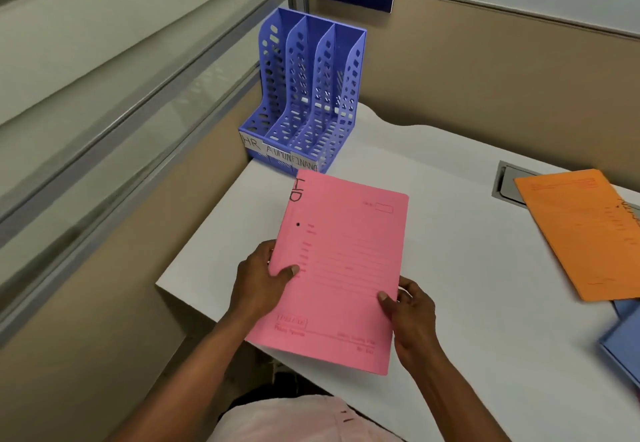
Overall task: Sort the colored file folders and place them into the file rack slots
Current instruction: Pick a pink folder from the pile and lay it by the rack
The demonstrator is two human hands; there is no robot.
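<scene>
Pink folder [341, 261] gripped by left hand [260, 280] and right hand [412, 318]; blue rack [302, 109] beyond.

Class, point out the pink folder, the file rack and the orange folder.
pink folder [346, 254]: head view, cover centre
file rack [323, 71]: head view, inner divider
orange folder [581, 233]: head view, cover centre

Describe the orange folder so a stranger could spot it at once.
Start at the white desk and look to its right edge. There, lying flat and partly covering a grey hatch, is the orange folder. It is the only orange one: blue folders lie just nearer the viewer, and the pink folder is held to its left.
</scene>
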